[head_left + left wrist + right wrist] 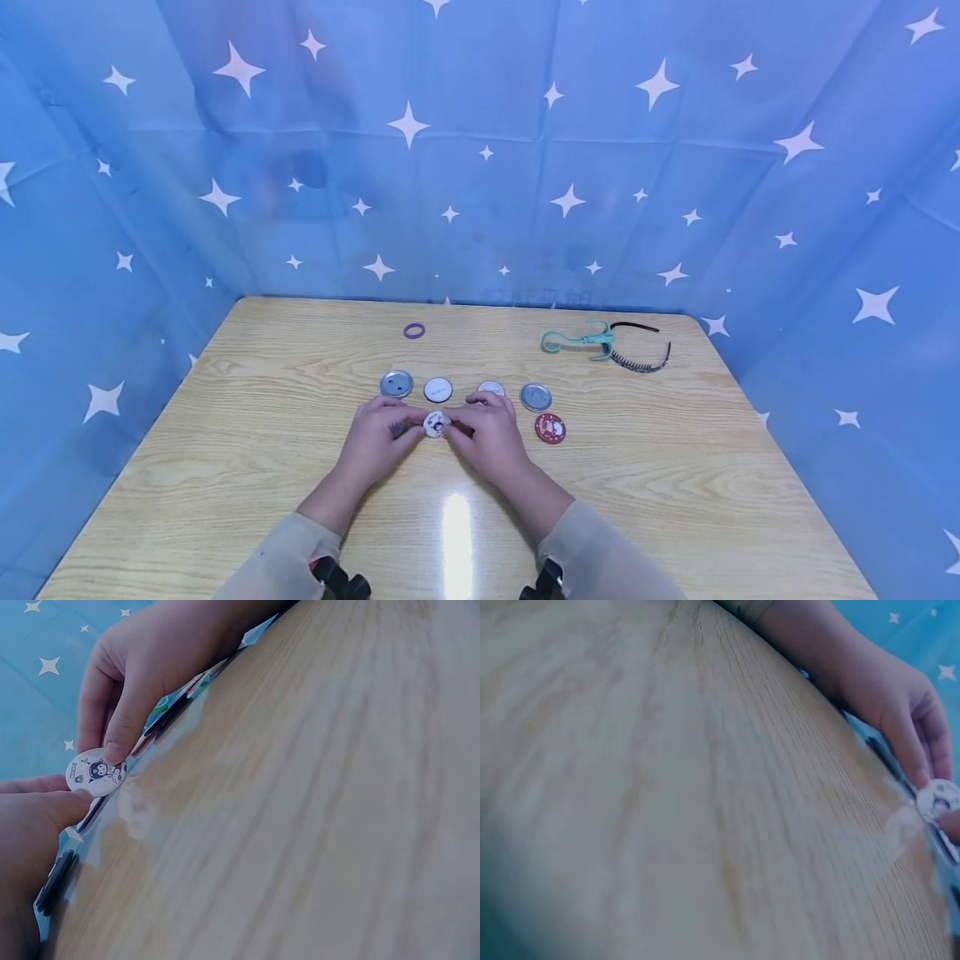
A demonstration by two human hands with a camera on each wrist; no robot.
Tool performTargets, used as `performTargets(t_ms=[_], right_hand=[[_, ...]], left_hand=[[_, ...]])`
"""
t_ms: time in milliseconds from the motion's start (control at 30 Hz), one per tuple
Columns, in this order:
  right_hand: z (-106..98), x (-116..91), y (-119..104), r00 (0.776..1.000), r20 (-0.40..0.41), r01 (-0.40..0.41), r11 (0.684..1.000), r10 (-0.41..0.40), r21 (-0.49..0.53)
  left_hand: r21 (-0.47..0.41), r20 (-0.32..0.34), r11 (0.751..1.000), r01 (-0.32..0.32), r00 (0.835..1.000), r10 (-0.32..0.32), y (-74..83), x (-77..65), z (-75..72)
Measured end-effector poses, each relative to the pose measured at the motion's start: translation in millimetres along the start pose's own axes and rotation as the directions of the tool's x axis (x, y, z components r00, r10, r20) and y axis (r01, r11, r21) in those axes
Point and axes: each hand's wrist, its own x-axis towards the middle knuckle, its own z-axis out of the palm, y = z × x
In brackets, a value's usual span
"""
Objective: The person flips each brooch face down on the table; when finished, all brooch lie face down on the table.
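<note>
A white round badge (436, 424) printed with a dark-haired cartoon figure is held up between both hands. My left hand (378, 439) pinches its left edge between thumb and fingers. On the opposite edge, the right hand (491, 435) pinches it the same way. The left wrist view shows the badge's printed face (96, 772) turned toward the camera, with the right thumb over its upper edge. Just beyond the hands lie a silver disc (396, 383) and a white disc (438, 389). Another pale disc (491, 387) is partly hidden behind the right hand.
Right of the hands are a silver disc (536, 397) and a red badge with a white figure (550, 428). Farther back lie a purple ring (414, 331) and a teal-and-black headband (637, 346). A blue star-patterned curtain (480, 183) hangs behind the wooden table (225, 467).
</note>
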Motion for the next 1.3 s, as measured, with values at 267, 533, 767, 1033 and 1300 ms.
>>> performTargets(t_ms=[267,533,767,1033,1300], right_hand=[[0.3,0.9,-0.3,0.999,-0.030,0.018,0.999,-0.017,0.033],[1.7,-0.1,0.2,0.999,-0.043,0.017,0.999,-0.015,0.052],[3.7,-0.3,2.2,0.997,-0.071,0.041,0.998,-0.038,0.049],[2.7,0.3,3.2,0.993,-0.084,0.089,0.994,-0.083,0.059],[0.4,0.6,2.8,0.994,-0.077,0.082,0.995,-0.077,0.057]], left_hand=[[0.002,-0.012,1.000,-0.016,1.000,0.016,0.1,0.2,0.6],[0.007,0.022,1.000,0.011,1.000,-0.011,2.4,0.0,0.7],[0.011,0.024,1.000,-0.009,1.000,0.008,2.0,0.2,0.5],[0.023,0.023,0.999,-0.034,0.999,0.033,-1.2,-0.6,1.9],[0.009,0.028,0.999,-0.041,0.999,0.040,0.1,-0.4,0.6]])
